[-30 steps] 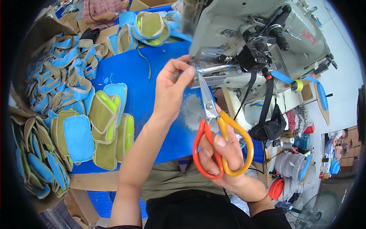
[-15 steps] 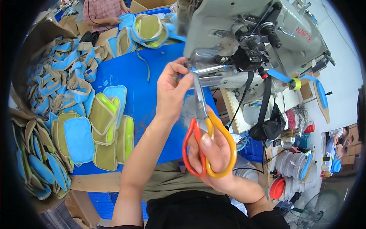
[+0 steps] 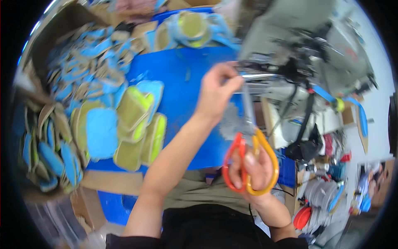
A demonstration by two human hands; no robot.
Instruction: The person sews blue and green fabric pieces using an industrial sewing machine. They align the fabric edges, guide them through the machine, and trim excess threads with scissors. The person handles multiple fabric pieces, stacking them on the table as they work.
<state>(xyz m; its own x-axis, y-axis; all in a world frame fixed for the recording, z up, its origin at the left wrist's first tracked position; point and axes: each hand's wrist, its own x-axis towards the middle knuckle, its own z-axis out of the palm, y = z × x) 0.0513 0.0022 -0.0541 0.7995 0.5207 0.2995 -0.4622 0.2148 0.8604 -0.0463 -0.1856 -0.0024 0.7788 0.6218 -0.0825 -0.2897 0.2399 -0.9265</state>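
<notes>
My left hand is raised beside the sewing machine's metal working parts. Its thumb and fingers are pinched together, and what they grip, if anything, is too blurred to make out. Lower and to the right, my right hand grips a pair of scissors with one red and one yellow handle loop. The scissor blades look closed and point up, their tips close to my left fingertips. Under both hands lies a blue tabletop, with a grey worn patch near the scissors.
At left, stacked olive and light-blue fabric pads lie beside a heap of blue-and-tan fabric strips. More pads are piled at the back. The grey sewing machine stands at right. Another person's checked shirt shows at the top.
The whole view has swung, so the scene sits further right, and it is blurred now. Both hands keep about the same place by the machine, the scissors still in my right hand.
</notes>
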